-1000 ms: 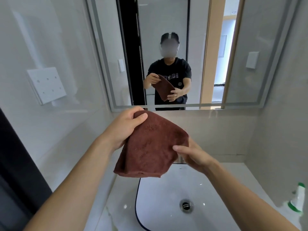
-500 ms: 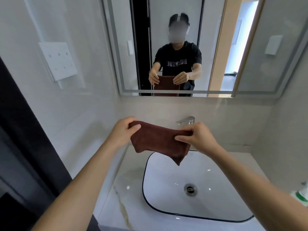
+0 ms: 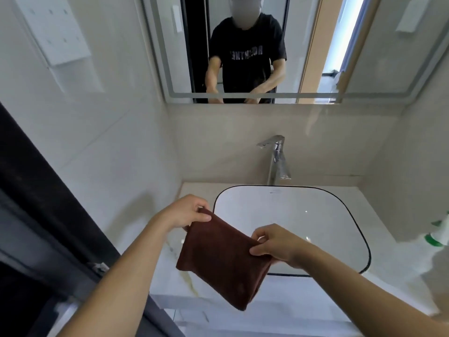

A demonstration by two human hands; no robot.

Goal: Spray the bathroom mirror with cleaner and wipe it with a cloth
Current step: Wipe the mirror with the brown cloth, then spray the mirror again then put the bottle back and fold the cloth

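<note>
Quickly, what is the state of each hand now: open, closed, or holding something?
Left hand: closed, pinching one upper corner of the brown cloth.
Right hand: closed, pinching the opposite edge of the same cloth.

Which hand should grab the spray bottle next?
Probably the right hand. The spray bottle stands at the counter's right edge, on that side. The left hand could hold the brown cloth alone; both pinch it now.
</note>
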